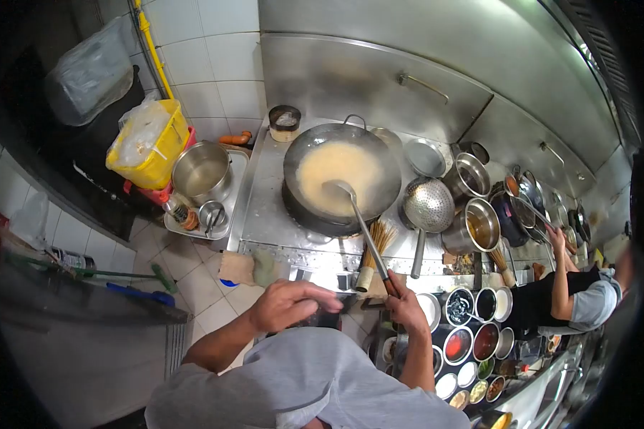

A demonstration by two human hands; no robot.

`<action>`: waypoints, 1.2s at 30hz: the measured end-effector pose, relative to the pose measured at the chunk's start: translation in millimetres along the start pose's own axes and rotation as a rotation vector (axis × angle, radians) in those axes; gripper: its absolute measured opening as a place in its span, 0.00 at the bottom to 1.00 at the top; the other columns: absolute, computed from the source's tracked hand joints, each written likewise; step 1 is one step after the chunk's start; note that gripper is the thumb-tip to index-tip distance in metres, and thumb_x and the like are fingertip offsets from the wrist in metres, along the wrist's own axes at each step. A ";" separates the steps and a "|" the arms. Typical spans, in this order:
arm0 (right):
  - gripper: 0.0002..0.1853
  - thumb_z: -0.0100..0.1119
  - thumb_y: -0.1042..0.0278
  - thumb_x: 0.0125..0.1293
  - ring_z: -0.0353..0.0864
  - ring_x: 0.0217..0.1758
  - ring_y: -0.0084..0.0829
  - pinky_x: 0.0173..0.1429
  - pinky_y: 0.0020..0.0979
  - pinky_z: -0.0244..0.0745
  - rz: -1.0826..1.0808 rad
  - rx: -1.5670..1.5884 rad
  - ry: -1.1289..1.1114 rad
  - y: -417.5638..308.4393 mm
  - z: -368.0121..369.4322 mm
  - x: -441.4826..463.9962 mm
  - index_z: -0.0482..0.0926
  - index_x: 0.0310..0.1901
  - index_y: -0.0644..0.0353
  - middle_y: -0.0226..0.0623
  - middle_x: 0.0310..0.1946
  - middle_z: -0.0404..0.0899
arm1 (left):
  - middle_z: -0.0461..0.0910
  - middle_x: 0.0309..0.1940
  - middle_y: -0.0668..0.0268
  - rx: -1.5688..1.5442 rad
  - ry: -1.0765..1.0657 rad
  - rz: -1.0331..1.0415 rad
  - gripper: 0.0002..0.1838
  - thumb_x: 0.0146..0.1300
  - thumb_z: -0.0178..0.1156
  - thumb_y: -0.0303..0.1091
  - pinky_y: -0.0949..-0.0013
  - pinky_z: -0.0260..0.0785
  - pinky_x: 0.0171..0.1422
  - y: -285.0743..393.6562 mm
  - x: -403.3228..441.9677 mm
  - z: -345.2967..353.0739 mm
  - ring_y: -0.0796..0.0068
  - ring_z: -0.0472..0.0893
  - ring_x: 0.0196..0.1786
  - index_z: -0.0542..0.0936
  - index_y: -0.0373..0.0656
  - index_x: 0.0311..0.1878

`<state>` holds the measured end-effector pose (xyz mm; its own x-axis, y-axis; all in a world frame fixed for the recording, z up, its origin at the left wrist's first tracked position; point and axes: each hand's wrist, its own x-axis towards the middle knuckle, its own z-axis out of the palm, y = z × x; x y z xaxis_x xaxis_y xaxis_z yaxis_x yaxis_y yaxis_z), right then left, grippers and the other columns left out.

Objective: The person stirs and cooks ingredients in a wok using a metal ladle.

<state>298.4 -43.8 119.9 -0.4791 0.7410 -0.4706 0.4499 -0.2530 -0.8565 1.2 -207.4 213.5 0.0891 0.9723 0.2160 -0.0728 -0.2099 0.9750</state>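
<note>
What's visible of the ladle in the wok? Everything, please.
The ladle is a long-handled tool with a rounded, grey, metallic-looking bowl, a slim metal-looking shaft and a darker, brownish grip that looks like wood. It slants from the right hand, closed around the grip, forward across the near rim of the wok. Its bowl sits at the pale, cloudy liquid, near the middle. Whether the shaft touches the rim, and how full the bowl is, I can't tell.
</note>
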 end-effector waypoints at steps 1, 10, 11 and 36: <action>0.42 0.54 0.82 0.64 0.75 0.44 0.17 0.45 0.20 0.69 -0.018 0.035 -0.003 10.3 1.3 13.2 0.59 0.81 0.53 0.24 0.63 0.79 | 0.86 0.54 0.47 -0.064 -0.032 0.217 0.24 0.76 0.54 0.42 0.54 0.73 0.70 32.6 4.6 5.2 0.50 0.83 0.64 0.78 0.35 0.66; 0.43 0.57 0.70 0.65 0.83 0.60 0.57 0.67 0.46 0.74 -0.183 -0.603 0.130 -2.1 52.0 92.6 0.55 0.82 0.40 0.60 0.59 0.81 | 0.86 0.56 0.56 -0.749 -0.210 0.667 0.23 0.77 0.58 0.39 0.38 0.57 0.80 164.6 -27.0 69.0 0.59 0.78 0.69 0.72 0.51 0.72; 0.43 0.57 0.69 0.65 0.82 0.59 0.59 0.67 0.50 0.74 -0.130 -0.690 0.161 3.8 57.3 106.3 0.56 0.82 0.37 0.62 0.57 0.81 | 0.86 0.57 0.57 -0.755 -0.176 0.579 0.25 0.77 0.58 0.37 0.41 0.56 0.82 170.0 -26.4 76.1 0.63 0.77 0.72 0.70 0.52 0.75; 0.41 0.56 0.77 0.61 0.79 0.67 0.50 0.68 0.42 0.73 -0.146 -0.567 0.212 6.8 22.9 8.0 0.62 0.79 0.54 0.59 0.65 0.77 | 0.86 0.47 0.63 -0.765 -0.033 0.938 0.19 0.76 0.60 0.42 0.41 0.71 0.68 141.5 30.3 60.1 0.62 0.82 0.58 0.76 0.53 0.67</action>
<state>280.3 -53.8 105.5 -0.4315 0.8654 -0.2548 0.7494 0.1866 -0.6353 53.3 -213.8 361.1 -0.2886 0.4689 0.8348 -0.6902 -0.7062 0.1580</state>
